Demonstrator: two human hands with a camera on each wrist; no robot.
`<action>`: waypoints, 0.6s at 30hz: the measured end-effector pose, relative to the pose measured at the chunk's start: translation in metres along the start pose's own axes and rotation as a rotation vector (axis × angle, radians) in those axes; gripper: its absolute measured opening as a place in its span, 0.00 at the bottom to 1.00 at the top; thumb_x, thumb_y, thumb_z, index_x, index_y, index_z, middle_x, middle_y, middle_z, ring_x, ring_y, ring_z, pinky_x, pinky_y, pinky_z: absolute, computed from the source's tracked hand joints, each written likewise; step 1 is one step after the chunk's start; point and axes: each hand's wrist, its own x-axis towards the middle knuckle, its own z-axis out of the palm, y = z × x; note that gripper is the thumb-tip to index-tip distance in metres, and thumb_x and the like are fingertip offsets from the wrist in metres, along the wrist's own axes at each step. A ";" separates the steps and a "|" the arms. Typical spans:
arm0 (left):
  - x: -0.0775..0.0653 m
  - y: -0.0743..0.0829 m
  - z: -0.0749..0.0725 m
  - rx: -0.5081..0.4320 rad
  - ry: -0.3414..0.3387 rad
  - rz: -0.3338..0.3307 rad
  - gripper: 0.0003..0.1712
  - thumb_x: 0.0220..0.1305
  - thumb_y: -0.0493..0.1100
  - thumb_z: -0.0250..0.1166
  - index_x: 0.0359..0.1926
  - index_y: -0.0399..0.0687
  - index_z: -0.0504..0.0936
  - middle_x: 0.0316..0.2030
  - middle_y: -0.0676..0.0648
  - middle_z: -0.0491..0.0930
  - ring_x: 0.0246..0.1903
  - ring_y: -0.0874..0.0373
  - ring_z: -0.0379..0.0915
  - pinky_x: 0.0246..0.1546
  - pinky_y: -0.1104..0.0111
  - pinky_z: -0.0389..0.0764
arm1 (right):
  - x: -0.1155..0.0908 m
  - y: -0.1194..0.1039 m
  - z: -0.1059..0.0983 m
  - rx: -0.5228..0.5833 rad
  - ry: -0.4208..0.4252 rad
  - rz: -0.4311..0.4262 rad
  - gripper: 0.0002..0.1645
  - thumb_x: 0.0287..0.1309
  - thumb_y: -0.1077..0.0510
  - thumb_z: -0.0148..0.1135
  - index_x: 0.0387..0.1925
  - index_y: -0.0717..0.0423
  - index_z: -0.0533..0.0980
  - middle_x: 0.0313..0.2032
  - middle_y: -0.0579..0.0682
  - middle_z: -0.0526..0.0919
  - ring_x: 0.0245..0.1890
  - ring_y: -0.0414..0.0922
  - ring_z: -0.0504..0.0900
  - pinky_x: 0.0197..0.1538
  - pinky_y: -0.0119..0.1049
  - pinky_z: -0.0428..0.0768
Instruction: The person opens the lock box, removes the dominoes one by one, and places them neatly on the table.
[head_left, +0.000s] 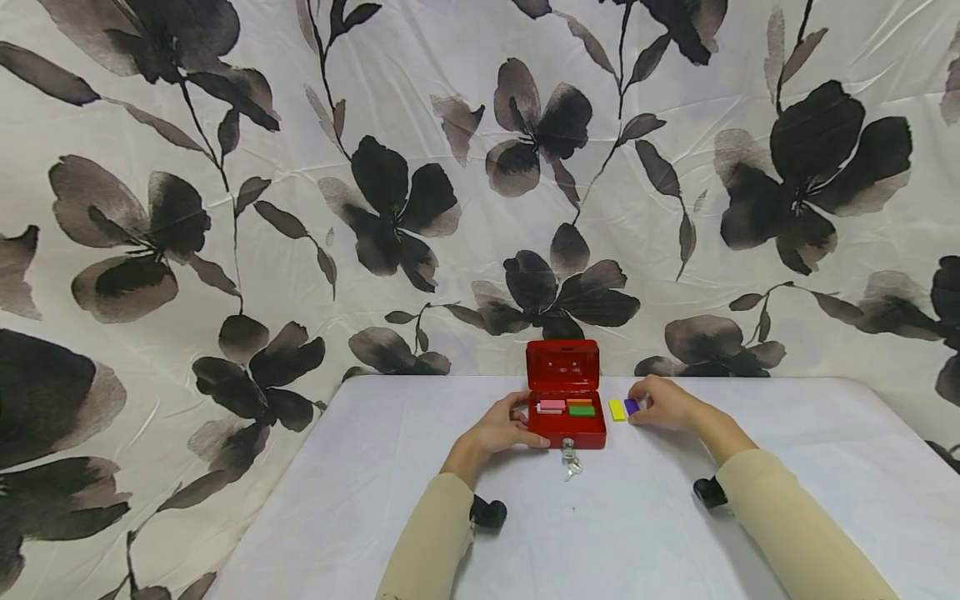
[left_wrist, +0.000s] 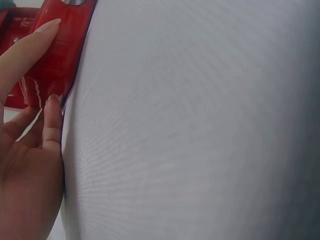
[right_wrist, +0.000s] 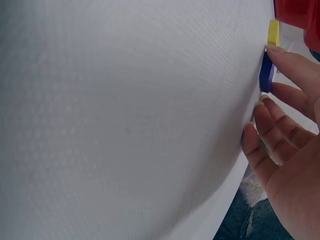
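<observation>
A red metal cash box (head_left: 567,438) stands with its lid (head_left: 562,367) raised. My left hand (head_left: 501,427) holds the box at its left side, the thumb (left_wrist: 35,45) across the front and the fingers along the side. Inside lie small rectangular blocks: a pink block (head_left: 552,404), an orange block (head_left: 579,402) and a green block (head_left: 582,412). To the right of the box, my right hand (head_left: 666,403) pinches a purple block (right_wrist: 266,72) between thumb and forefinger, close to the table. A yellow block (head_left: 617,410) lies between the box and the purple block.
Keys (head_left: 572,467) hang from the lock at the box's front. The box and blocks are on a white-covered table (head_left: 600,533). A flower-patterned cloth (head_left: 450,167) hangs behind its far edge.
</observation>
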 end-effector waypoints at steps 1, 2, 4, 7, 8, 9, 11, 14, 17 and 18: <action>0.000 0.000 0.000 0.001 0.000 0.000 0.52 0.52 0.39 0.81 0.75 0.45 0.64 0.46 0.43 0.76 0.45 0.52 0.70 0.46 0.65 0.78 | 0.000 0.000 0.000 -0.002 0.000 0.002 0.22 0.55 0.60 0.75 0.48 0.71 0.81 0.41 0.57 0.85 0.32 0.44 0.74 0.39 0.38 0.76; 0.000 0.000 0.000 0.001 0.000 0.000 0.52 0.52 0.39 0.81 0.75 0.44 0.64 0.46 0.43 0.76 0.45 0.53 0.71 0.46 0.65 0.78 | 0.000 0.000 0.000 -0.005 0.001 0.004 0.22 0.55 0.60 0.75 0.48 0.70 0.81 0.41 0.57 0.84 0.32 0.44 0.74 0.39 0.38 0.76; 0.000 0.000 0.000 0.004 -0.002 0.003 0.52 0.52 0.39 0.81 0.75 0.44 0.64 0.45 0.43 0.77 0.44 0.53 0.71 0.47 0.64 0.78 | -0.001 0.000 0.000 -0.012 0.004 0.002 0.24 0.55 0.60 0.75 0.49 0.71 0.80 0.41 0.58 0.84 0.32 0.44 0.73 0.39 0.38 0.76; 0.000 -0.001 0.001 0.007 -0.007 0.006 0.52 0.52 0.38 0.81 0.75 0.44 0.64 0.45 0.44 0.77 0.44 0.53 0.72 0.47 0.64 0.79 | -0.004 0.000 0.001 -0.022 0.013 0.000 0.26 0.55 0.60 0.75 0.51 0.72 0.79 0.41 0.59 0.82 0.32 0.45 0.73 0.39 0.38 0.75; 0.000 -0.001 0.001 0.007 -0.007 0.005 0.52 0.52 0.38 0.81 0.75 0.44 0.64 0.45 0.44 0.77 0.44 0.53 0.72 0.47 0.64 0.79 | -0.005 0.000 0.001 -0.027 0.016 -0.006 0.27 0.55 0.60 0.76 0.52 0.73 0.78 0.41 0.59 0.82 0.32 0.45 0.73 0.39 0.38 0.74; 0.001 -0.001 0.001 0.007 -0.006 0.004 0.52 0.52 0.38 0.81 0.75 0.44 0.64 0.45 0.44 0.77 0.44 0.53 0.72 0.47 0.63 0.79 | -0.006 0.000 0.001 -0.031 0.018 -0.011 0.28 0.55 0.59 0.76 0.52 0.73 0.78 0.41 0.59 0.81 0.32 0.46 0.73 0.38 0.38 0.74; 0.001 -0.001 0.001 0.004 -0.003 -0.002 0.52 0.51 0.38 0.81 0.75 0.45 0.64 0.45 0.45 0.77 0.45 0.52 0.71 0.48 0.63 0.79 | -0.008 -0.001 0.001 -0.039 0.026 -0.019 0.29 0.54 0.59 0.76 0.53 0.73 0.77 0.41 0.59 0.81 0.33 0.47 0.73 0.39 0.38 0.74; 0.002 -0.001 0.000 0.004 0.004 -0.013 0.52 0.51 0.39 0.81 0.75 0.46 0.64 0.45 0.45 0.77 0.45 0.52 0.71 0.48 0.63 0.79 | -0.013 -0.003 0.000 -0.068 0.035 -0.047 0.29 0.54 0.59 0.76 0.53 0.73 0.77 0.42 0.60 0.80 0.34 0.48 0.74 0.39 0.39 0.74; 0.003 -0.002 0.000 0.005 0.006 -0.017 0.52 0.51 0.40 0.81 0.75 0.47 0.65 0.45 0.45 0.77 0.46 0.52 0.72 0.48 0.63 0.79 | -0.017 -0.005 -0.002 -0.095 0.053 -0.060 0.29 0.53 0.58 0.76 0.53 0.71 0.77 0.43 0.60 0.81 0.34 0.48 0.75 0.41 0.41 0.75; 0.003 -0.002 0.000 0.004 0.007 -0.018 0.52 0.51 0.40 0.81 0.74 0.47 0.65 0.45 0.45 0.77 0.46 0.52 0.72 0.48 0.62 0.79 | -0.019 -0.005 -0.002 -0.106 0.060 -0.071 0.29 0.53 0.58 0.76 0.53 0.71 0.77 0.43 0.60 0.81 0.35 0.49 0.76 0.42 0.42 0.76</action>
